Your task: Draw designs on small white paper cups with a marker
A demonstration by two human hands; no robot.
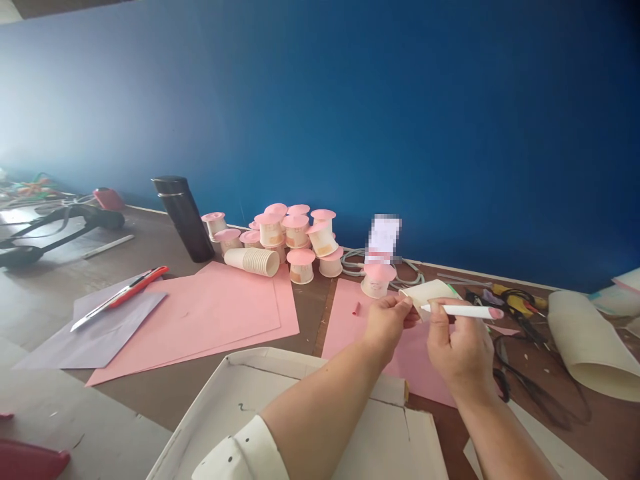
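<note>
My left hand [391, 325] pinches the rim of a white paper cup [431, 291] lying tipped on its side, with a bit of green at its far end. Held between the fingers of my right hand [461, 343] is a white marker pen [470, 311] with a pink end. Its tip points left, close to the cup; whether they touch I cannot tell. Pink paper [345, 333] lies under both hands, with a small pink pen cap [355, 309] on it. Just behind my left hand stands a paper cup topped with a pink disc [379, 281].
Several pink-topped cups [301, 267] stand stacked by the blue wall, beside nested cups [251, 261] and a black flask [184, 219]. A red utility knife [120, 295] lies on purple paper. Cables [537, 373] and a rolled white sheet [590, 343] are at right. A phone [383, 238] leans behind.
</note>
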